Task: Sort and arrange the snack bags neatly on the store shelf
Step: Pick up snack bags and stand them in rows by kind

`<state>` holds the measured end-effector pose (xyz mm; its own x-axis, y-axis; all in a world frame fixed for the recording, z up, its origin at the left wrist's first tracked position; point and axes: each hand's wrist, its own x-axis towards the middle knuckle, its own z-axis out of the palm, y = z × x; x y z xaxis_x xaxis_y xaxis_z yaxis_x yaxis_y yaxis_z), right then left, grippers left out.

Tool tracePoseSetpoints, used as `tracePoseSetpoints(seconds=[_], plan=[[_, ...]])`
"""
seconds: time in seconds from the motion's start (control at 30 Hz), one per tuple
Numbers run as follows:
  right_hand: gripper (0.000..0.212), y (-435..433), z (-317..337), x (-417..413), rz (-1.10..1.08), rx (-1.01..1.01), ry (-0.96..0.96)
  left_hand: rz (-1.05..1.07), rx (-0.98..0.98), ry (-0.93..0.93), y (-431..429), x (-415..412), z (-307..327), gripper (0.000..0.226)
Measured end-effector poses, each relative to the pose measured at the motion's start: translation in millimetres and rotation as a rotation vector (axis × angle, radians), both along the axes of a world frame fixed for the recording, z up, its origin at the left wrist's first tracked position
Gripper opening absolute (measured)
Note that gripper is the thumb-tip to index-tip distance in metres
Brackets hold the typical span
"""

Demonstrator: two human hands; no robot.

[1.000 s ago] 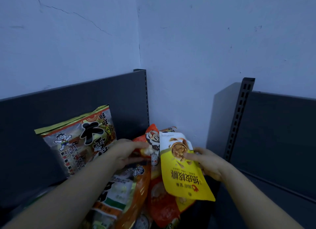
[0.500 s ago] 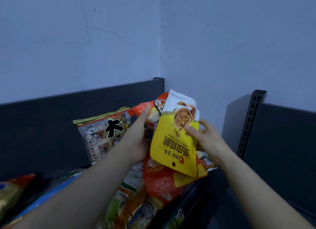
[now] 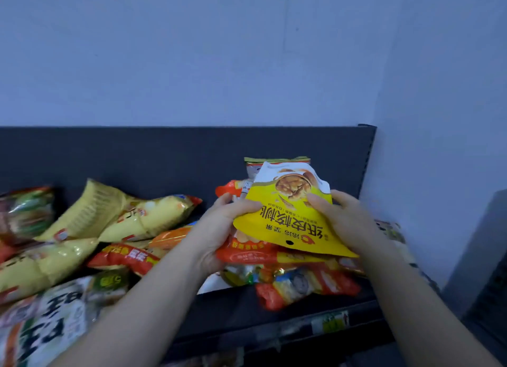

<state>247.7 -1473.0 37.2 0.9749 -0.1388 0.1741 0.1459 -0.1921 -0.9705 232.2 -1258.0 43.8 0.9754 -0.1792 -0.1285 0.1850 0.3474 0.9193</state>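
- A glossy yellow-and-white plastic snack pouch with a walnut picture is held in both hands above the right end of the shelf, close to the corner of the wall.
- The left hand grips the pouch's left edge, thumb curled over the printed face and fingers tucked underneath.
- The right hand grips the right edge the same way. Its thumb presses beside the walnut picture and the other fingers are hidden behind the pouch.
- The pouch's white end points away towards the back panel. Its yellow end, with a small hang hole, points towards the person, so the print reads upside down.
- Directly under the pouch lies an orange-red plastic bag, touching the left palm. Whether the left fingers also hold it cannot be told.
- Behind the pouch a bag with a green-and-gold top seam stands against the dark grey metal back panel.
- An orange, multicoloured crinkled bag lies on the dark grey metal shelf just below the hands.
- At the left, puffy pale yellow bags lie tumbled over one another.
- A white bag with large black characters lies at the lower left, blurred.
- A small price label sits on the shelf's front edge.
- A pale bluish wall rises behind.
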Motion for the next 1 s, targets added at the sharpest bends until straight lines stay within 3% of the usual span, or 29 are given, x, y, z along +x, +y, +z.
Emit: tracePoseSetpoints(seconds=[0.1,0.23,0.4,0.5,0.6,0.73,1.0], plan=[[0.019,44,-3,-4,0.151,-0.004,0.008,0.120,0.026,0.004,40,-31,-7,0.037],[0.024,107,1,-10,0.309,0.044,-0.007,0.305,0.048,-0.019,94,-68,-7,0.074],[0.023,184,5,-22,0.505,0.106,0.002,0.458,0.029,-0.084,158,-113,-5,0.095],[0.034,246,3,-31,0.591,0.104,0.015,0.593,0.015,-0.092,206,-143,-10,0.108],[0.038,312,-1,-46,0.679,0.086,0.045,0.697,0.043,-0.107,257,-173,-12,0.106],[0.031,407,-7,-74,0.824,0.060,0.086,0.813,0.076,-0.099,331,-219,-14,0.077],[0.054,612,-24,-149,0.979,-0.007,0.059,1.038,0.083,0.008,497,-318,-28,0.085]])
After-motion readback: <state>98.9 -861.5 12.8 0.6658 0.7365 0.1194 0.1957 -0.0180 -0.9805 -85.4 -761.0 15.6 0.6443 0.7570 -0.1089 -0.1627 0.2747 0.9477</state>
